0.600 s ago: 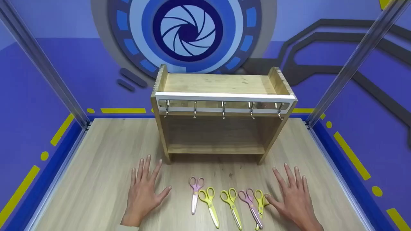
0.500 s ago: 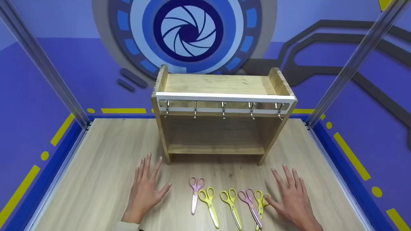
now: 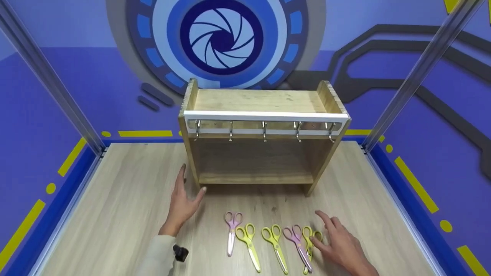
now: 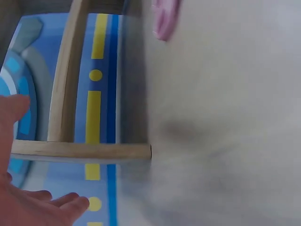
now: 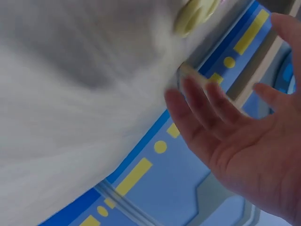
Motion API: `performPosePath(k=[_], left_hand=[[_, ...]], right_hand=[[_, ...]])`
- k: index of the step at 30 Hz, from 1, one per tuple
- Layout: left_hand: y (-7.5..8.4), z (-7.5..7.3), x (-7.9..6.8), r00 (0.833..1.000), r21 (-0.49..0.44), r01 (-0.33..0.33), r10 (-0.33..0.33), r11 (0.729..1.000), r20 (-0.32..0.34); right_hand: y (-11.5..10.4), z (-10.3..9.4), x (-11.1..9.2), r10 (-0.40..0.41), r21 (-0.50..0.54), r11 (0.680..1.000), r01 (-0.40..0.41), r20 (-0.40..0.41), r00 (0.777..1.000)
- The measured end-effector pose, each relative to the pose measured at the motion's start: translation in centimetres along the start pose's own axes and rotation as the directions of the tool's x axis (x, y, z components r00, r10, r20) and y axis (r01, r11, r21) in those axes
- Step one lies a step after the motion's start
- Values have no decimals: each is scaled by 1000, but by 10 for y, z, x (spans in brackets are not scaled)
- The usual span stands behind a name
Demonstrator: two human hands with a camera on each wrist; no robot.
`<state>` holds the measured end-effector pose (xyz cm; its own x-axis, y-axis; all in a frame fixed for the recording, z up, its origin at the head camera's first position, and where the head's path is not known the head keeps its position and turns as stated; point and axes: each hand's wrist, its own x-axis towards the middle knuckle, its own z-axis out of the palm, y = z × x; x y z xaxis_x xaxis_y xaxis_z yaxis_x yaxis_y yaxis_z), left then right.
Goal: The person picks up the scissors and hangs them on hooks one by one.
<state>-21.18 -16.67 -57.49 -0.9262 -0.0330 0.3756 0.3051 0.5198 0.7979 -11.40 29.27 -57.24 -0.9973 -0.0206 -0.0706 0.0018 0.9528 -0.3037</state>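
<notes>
Several pairs of scissors lie in a row on the table, handles away from me. At the left are pink scissors [image 3: 231, 234], then yellow scissors [image 3: 250, 247] and more yellow scissors [image 3: 275, 245]. Further right, pink scissors [image 3: 298, 242] overlap the rightmost yellow scissors [image 3: 309, 241]. My left hand [image 3: 183, 205], turned thumb-side up, holds nothing beside the shelf's left front foot. Just right of the row is my right hand [image 3: 341, 243], its thumb overlapping the rightmost yellow handle in the head view. The right wrist view shows its fingers [image 5: 202, 106] loosely bent around nothing.
A wooden shelf [image 3: 253, 179] stands behind the scissors. Across its upper front runs a white rail [image 3: 264, 115] with several metal hooks [image 3: 264, 132]. Blue printed walls [image 3: 76, 88] and metal posts [image 3: 422, 76] enclose the table [image 3: 126, 184].
My left hand has moved forward and right towards the shelf and turned on its side. The right hand has shifted slightly left and turned, its fingers bending. The scissors stay in place.
</notes>
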Motion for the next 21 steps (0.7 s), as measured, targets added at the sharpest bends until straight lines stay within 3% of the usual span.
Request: performPosePath(k=[4,8,14,21], left_hand=[[0,8,15,994,-131,111,-110,985,21],[-1,14,24,984,-177,175,-170,969,44],[-4,21,25,980,-163,199,-192,966,59],[-6,22,26,980,-164,200,-194,966,48]], right_hand=[[-8,1,-4,47,51,997,-53,106,993],[-14,7,-10,63,85,993,-78,168,984],[-20,19,-19,57,94,993,-77,201,978],[-24,28,-25,76,63,994,-86,144,987]])
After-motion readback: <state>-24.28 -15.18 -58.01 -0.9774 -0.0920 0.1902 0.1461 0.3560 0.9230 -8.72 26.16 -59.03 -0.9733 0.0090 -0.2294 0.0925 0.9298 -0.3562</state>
